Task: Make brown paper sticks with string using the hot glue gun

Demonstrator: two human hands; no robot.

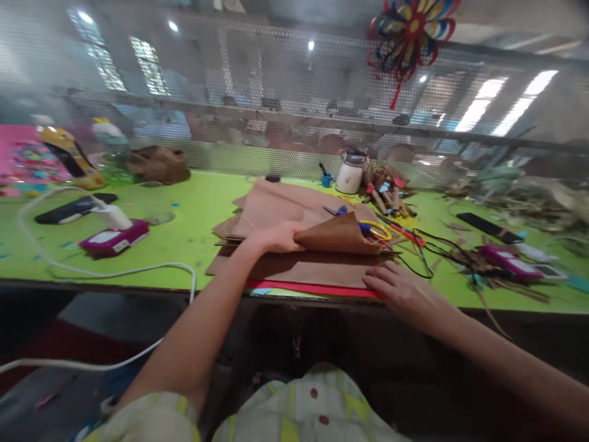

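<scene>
A stack of brown paper lies in front of me on the green table. My left hand is closed on the edge of a brown paper sheet, whose near part is lifted and curls over. Under it another flat brown sheet shows along the table's front edge, above a strip of red paper. My right hand rests with fingers stretched out on the right front corner of that lower sheet. Yellow-handled scissors lie just behind the curled paper, partly hidden by it.
Behind the stack stand a white jar and a small blue pot. Rolled paper scraps and black cords lie to the right. At left are a purple power block, a white cable and a clear cup.
</scene>
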